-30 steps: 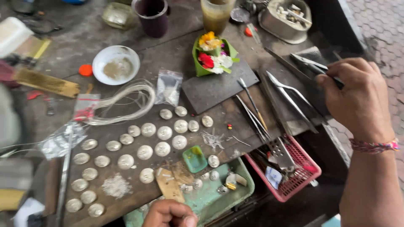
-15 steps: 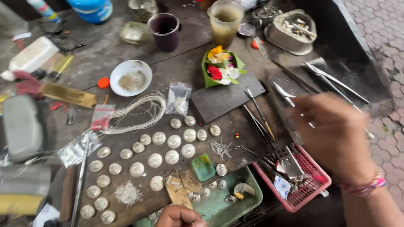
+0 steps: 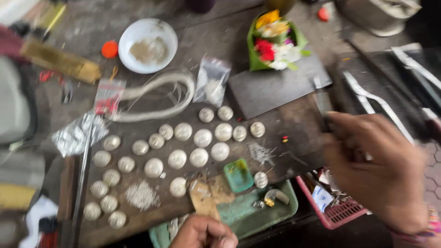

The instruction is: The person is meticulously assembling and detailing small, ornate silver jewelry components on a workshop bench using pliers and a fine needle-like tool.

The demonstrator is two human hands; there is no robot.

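While the right hand [image 3: 374, 172] hovers blurred over the right edge of the surface [image 3: 285, 133], its fingers [image 3: 342, 121] curl loosely around something dark and thin at their tips; the blur hides what it is, and I cannot tell whether they truly grip it. Just beneath that hand, off the near right corner, sits a pink mesh basket [image 3: 337, 213] with small metal bits and a white tag inside. The left hand [image 3: 204, 232] rests at the near edge, its fingers curled into a loose fist beside a green tray [image 3: 248, 216]; whether it holds anything cannot be seen.

On the middle of the surface lie many round silver domes [image 3: 177, 158] in loose rows, running from the near left corner toward the centre. A small green dish [image 3: 238, 174] stands at their near side, and a heap of tiny silver granules [image 3: 142, 195] lies closer to the left. Behind the domes curves a bundle of silver wire [image 3: 158, 96], with a small clear bag [image 3: 211, 82] next to it. A dark slate slab [image 3: 275, 87] lies toward the far right, bearing a green leaf offering with flowers [image 3: 273, 39]. A white bowl of powder [image 3: 148, 45] sits at the far left, an orange cap [image 3: 109, 49] just beside it. Long metal tweezers [image 3: 376, 105] lie along the right edge.
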